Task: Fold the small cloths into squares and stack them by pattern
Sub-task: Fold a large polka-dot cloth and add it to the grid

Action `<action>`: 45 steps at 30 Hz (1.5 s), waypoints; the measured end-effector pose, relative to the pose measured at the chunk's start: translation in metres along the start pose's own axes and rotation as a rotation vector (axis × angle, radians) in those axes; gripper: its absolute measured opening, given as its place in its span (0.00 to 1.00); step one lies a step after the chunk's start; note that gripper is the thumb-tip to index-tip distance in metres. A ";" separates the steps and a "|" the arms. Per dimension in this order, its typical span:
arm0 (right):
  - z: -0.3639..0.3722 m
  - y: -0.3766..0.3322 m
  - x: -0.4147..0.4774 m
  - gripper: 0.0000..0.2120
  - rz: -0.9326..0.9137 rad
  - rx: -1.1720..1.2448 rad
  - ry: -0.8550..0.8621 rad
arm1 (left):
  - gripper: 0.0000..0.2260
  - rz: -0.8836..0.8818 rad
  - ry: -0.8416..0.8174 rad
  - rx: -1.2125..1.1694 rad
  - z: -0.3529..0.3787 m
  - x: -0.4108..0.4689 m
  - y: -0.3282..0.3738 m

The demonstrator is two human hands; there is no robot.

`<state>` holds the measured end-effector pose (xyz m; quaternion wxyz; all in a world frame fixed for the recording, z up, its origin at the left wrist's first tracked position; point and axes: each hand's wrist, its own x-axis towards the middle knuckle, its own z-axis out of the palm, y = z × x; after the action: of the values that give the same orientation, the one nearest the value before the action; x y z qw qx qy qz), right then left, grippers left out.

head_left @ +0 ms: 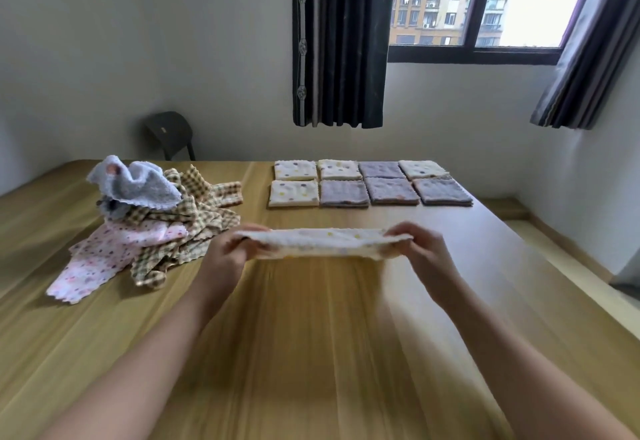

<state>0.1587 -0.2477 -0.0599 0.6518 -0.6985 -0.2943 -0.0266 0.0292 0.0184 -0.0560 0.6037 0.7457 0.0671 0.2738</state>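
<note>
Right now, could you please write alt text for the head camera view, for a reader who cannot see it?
The person's left hand and right hand grip the ends of a cream dotted cloth, stretched between them over a wooden table. Beyond it lie eight folded squares in two rows, cream dotted and purple, with a heap of unfolded cloths at the left.

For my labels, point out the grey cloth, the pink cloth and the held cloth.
grey cloth [138,186]: head view, fluffy middle.
pink cloth [100,259]: head view, flat middle.
held cloth [322,242]: head view, stretched middle.
</note>
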 end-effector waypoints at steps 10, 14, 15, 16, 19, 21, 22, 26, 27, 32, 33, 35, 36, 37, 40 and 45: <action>-0.006 0.021 -0.014 0.18 0.213 -0.124 -0.010 | 0.14 -0.185 0.024 0.221 0.006 -0.014 -0.018; 0.001 0.025 0.008 0.11 0.271 -0.299 0.139 | 0.14 -0.219 0.143 0.386 0.022 0.011 -0.014; 0.004 0.028 0.015 0.10 0.292 -0.358 0.150 | 0.15 -0.239 0.151 0.449 0.027 0.017 -0.015; 0.007 0.031 0.021 0.08 0.311 -0.411 0.154 | 0.15 -0.264 0.150 0.521 0.031 0.023 -0.017; 0.016 0.036 0.036 0.07 0.375 -0.556 0.151 | 0.13 -0.338 0.122 0.707 0.040 0.040 -0.029; 0.021 0.039 0.042 0.06 0.386 -0.658 0.140 | 0.10 -0.351 0.110 0.832 0.043 0.048 -0.036; 0.023 0.041 0.045 0.06 0.384 -0.708 0.134 | 0.10 -0.336 0.106 0.898 0.045 0.051 -0.039; 0.028 0.046 0.047 0.07 0.334 -0.931 0.106 | 0.11 -0.210 0.118 1.097 0.046 0.053 -0.048; 0.030 0.047 0.049 0.08 0.321 -0.977 0.103 | 0.11 -0.183 0.128 1.117 0.046 0.054 -0.051; 0.035 0.048 0.055 0.11 0.307 -1.168 0.070 | 0.09 -0.062 0.148 1.264 0.048 0.052 -0.057; 0.035 0.050 0.055 0.11 0.318 -1.195 0.055 | 0.08 -0.047 0.145 1.295 0.048 0.051 -0.057; 0.036 0.051 0.056 0.11 0.337 -1.243 0.030 | 0.07 -0.036 0.135 1.346 0.050 0.048 -0.059; 0.037 0.051 0.056 0.10 0.346 -1.257 0.023 | 0.06 -0.028 0.133 1.354 0.050 0.048 -0.059; 0.038 0.052 0.056 0.10 0.344 -1.262 0.021 | 0.04 -0.019 0.143 1.350 0.049 0.048 -0.059; 0.039 0.053 0.052 0.14 0.192 -1.266 0.048 | 0.15 0.098 0.168 1.278 0.043 0.050 -0.063; 0.060 0.048 0.033 0.15 -0.003 -1.113 -0.056 | 0.22 0.332 -0.162 1.059 0.051 0.045 -0.060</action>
<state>0.1866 -0.1782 -0.0982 0.1762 -0.9374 -0.2540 -0.1605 0.1054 0.0090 -0.1035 0.0985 0.9663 0.0304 0.2360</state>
